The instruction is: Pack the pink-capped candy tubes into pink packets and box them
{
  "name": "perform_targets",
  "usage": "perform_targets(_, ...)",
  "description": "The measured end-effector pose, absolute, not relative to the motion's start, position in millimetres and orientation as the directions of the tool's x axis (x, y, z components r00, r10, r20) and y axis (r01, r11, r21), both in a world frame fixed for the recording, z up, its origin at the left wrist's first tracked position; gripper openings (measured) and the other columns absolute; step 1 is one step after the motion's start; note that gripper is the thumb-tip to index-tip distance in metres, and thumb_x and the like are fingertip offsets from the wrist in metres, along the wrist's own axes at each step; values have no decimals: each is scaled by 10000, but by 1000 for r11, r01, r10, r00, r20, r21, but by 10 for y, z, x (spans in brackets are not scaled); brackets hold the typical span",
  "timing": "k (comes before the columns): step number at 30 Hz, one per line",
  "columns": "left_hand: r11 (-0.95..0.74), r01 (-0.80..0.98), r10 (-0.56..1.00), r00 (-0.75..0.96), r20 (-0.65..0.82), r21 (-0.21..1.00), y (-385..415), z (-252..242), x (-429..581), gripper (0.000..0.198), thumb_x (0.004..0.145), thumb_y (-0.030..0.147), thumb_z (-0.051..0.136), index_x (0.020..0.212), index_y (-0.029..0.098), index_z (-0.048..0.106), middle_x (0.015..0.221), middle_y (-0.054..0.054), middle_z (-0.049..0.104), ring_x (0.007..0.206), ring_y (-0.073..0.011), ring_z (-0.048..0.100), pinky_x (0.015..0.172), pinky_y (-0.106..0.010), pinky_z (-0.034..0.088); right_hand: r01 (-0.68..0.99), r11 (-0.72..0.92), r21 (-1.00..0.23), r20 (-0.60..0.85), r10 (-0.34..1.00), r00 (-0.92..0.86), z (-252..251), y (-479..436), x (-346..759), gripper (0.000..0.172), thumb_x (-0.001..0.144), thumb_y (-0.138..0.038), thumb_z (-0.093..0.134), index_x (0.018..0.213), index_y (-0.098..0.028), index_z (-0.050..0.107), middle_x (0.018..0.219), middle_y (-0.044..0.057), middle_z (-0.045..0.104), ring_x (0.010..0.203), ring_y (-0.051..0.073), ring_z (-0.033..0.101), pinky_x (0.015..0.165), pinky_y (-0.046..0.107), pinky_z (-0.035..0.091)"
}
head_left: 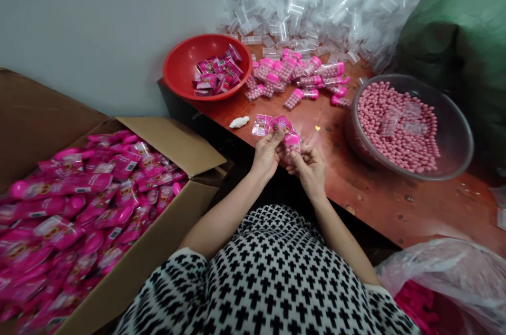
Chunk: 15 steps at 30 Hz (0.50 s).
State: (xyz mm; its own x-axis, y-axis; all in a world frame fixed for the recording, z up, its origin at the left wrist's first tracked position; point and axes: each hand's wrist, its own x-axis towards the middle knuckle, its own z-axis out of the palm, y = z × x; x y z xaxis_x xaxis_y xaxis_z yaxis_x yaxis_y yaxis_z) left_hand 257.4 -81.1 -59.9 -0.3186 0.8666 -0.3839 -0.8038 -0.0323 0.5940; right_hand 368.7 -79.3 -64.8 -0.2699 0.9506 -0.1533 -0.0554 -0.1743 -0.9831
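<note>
My left hand (pixel 268 155) is closed, thumb and fingers pinching a pink printed packet (pixel 281 122) at the table's front edge. My right hand (pixel 310 169) grips a small clear bottle (pixel 291 141) with a pink cap, held upright against the packet. The fingers hide part of both, and I cannot tell whether the bottle is inside the packet. Another flat pink packet (pixel 261 125) lies on the table just left of them. Beside it is a crumpled white wad (pixel 239 122). Further back, several filled bottles (pixel 294 98) with pink caps lie in a pile.
A red bowl (pixel 169 71) of pink packets stands back left. On the right is a clear tub (pixel 454 164) of pink balls. Empty clear tubes (pixel 300 3) heap behind. A cardboard box (pixel 174 137) of packed pink bottles sits left; a plastic bag (pixel 454 261) lower right.
</note>
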Motion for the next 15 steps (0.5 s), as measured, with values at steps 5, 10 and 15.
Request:
perform_targets(5,60,-775,897,-235,-374,630,-798,-576,2561,324,563,273,834,768,132,628,628,-2,644,520,-100,586,548,-218,483,-44,-85,-995,-72,968,-242,-695,-803,3676,271,754,-397,677,847,-196,522,628,-48,639,479,92,605,442,199,510)
perform_targets(10,148,-750,917,-140,-373,644,-765,-575,2495,328,535,331,842,628,114,615,555,-17,618,495,-109,574,500,-218,475,-126,-144,-982,-102,952,-289,-718,-762,3687,260,748,-377,688,844,-198,525,626,-54,649,451,87,598,423,192,502)
perform_targets(15,142,-665,946,-126,-298,733,-728,-562,2433,275,549,281,834,643,106,644,561,-14,628,475,-95,560,489,-211,459,-228,-248,-942,-162,926,-341,-732,-719,3689,292,721,-403,701,829,-199,522,648,-47,672,425,83,589,391,185,480)
